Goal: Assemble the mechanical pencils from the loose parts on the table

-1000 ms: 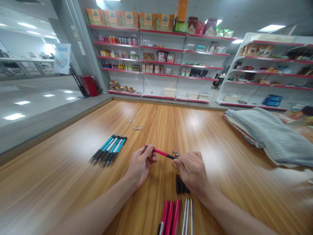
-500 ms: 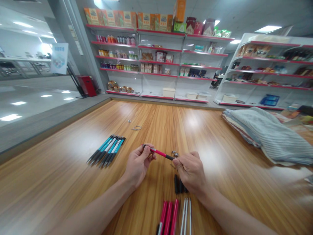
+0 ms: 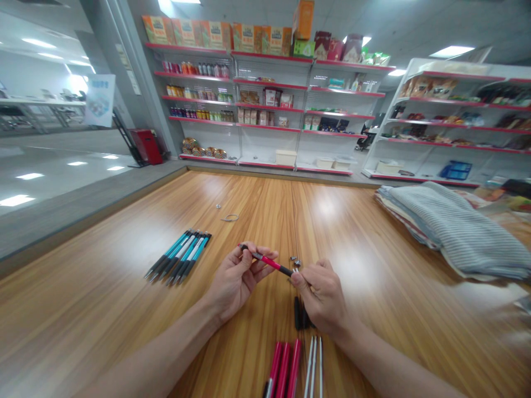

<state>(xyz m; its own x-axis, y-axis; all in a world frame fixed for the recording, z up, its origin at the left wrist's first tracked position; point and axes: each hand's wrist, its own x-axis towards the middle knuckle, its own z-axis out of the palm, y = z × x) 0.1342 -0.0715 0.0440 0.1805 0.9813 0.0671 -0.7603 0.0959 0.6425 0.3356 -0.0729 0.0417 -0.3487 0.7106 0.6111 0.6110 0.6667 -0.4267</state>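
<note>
My left hand (image 3: 238,279) is closed around the upper end of a pink mechanical pencil (image 3: 269,262) with a black grip. My right hand (image 3: 321,296) pinches the pencil's tip end, fingers curled. Both hands hover over the wooden table (image 3: 124,309). Under my right hand lie black grip sleeves (image 3: 299,316). Small metal tips (image 3: 296,258) sit just beyond the pencil. Three pink barrels (image 3: 286,369) and thin white inner tubes (image 3: 314,367) lie near the front edge.
Several finished teal pencils (image 3: 180,261) lie in a row to the left. A small ring (image 3: 230,218) and another tiny part rest farther back. Folded striped cloths (image 3: 452,226) are stacked at the right. Shop shelves (image 3: 269,105) with goods line the back wall.
Both hands have drifted slightly toward me and left with the pencil. The pencil tilts a little steeper, and my right fingers have shifted at its tip.
</note>
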